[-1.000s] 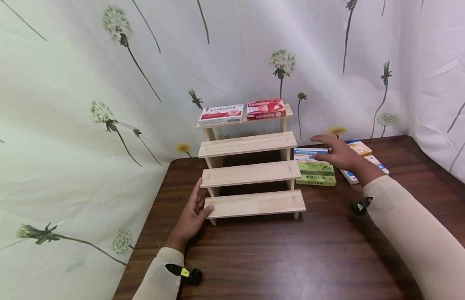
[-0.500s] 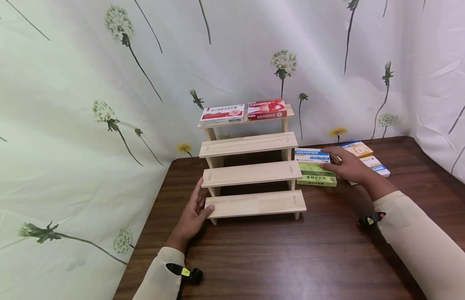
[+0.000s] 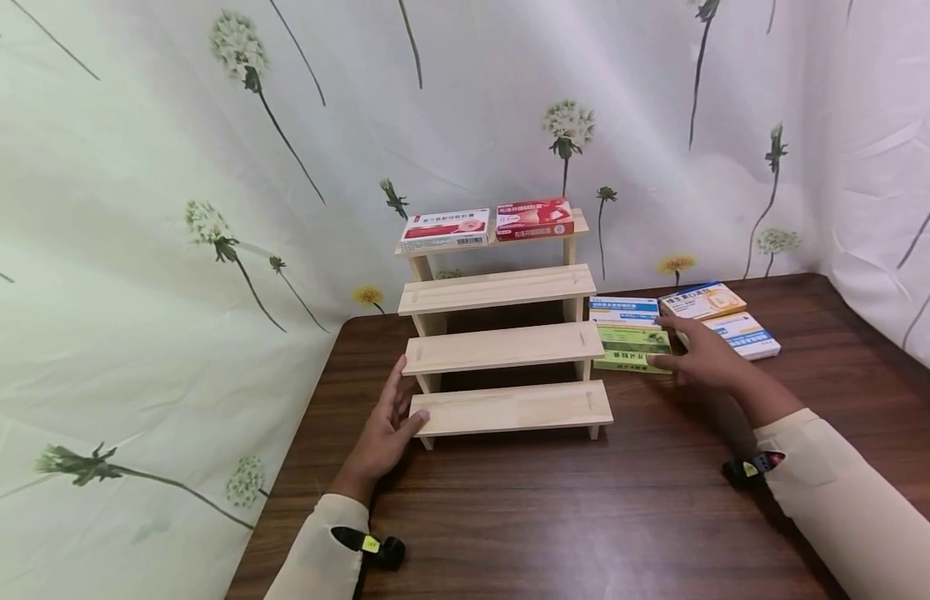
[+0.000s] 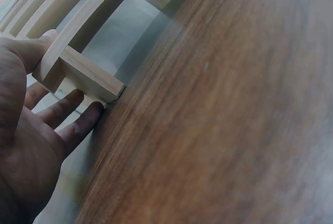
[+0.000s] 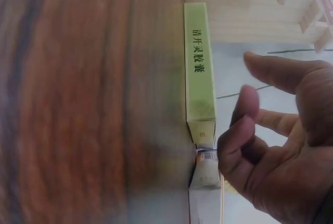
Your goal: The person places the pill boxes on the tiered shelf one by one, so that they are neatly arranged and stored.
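Note:
A pale wooden stepped display rack (image 3: 502, 346) stands on the dark wood table. My left hand (image 3: 382, 433) holds its left end, thumb over the lowest step and the other fingers along the side; the left wrist view shows the thumb (image 4: 44, 41) on the board's edge. My right hand (image 3: 701, 358) hovers at the right end of a green medicine box (image 3: 630, 337), thumb and fingers spread apart. In the right wrist view a gap shows between these fingers and the green box (image 5: 199, 67). Behind it lies a blue-and-white medicine box (image 3: 622, 310).
On the top step lie a white-and-red medicine box (image 3: 445, 229) and a red one (image 3: 535, 218). Right of the green box are an orange-and-white box (image 3: 705, 300) and another blue-and-white box (image 3: 746, 335). A flowered curtain (image 3: 472, 108) hangs behind the table.
My right hand has moved right and nearer to me, from over the rear blue-and-white box to the green box. The left hand and the rack have kept their places.

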{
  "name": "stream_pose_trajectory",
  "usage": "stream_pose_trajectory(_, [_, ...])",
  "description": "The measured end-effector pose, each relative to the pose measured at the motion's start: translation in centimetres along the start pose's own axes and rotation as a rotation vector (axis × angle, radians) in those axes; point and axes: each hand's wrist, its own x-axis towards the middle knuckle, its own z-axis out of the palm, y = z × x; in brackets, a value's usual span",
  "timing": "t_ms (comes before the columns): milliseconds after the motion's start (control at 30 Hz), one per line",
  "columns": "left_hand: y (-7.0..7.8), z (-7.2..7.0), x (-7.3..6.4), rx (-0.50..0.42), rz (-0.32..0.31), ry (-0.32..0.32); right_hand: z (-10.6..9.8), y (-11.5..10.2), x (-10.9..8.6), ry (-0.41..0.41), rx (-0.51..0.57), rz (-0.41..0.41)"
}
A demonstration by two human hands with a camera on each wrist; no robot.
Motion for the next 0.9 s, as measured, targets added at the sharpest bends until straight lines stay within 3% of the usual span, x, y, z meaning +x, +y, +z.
stream_pose_trajectory(533, [-0.2,0.0,0.0,0.005,0.008,0.007,1.2,1.3,0.4,-0.01,-0.075,-0.057])
stream_pose_trajectory(767, [-0.2,0.1,-0.1,0.009,0.002,0.006,1.6,1.6,0.2,-0.006,-0.046,-0.076])
stream_pose_trajectory(900, [-0.2,0.1,-0.1,0.01,0.0,0.007,1.8,1.6,0.0,-0.003,-0.063,-0.055])
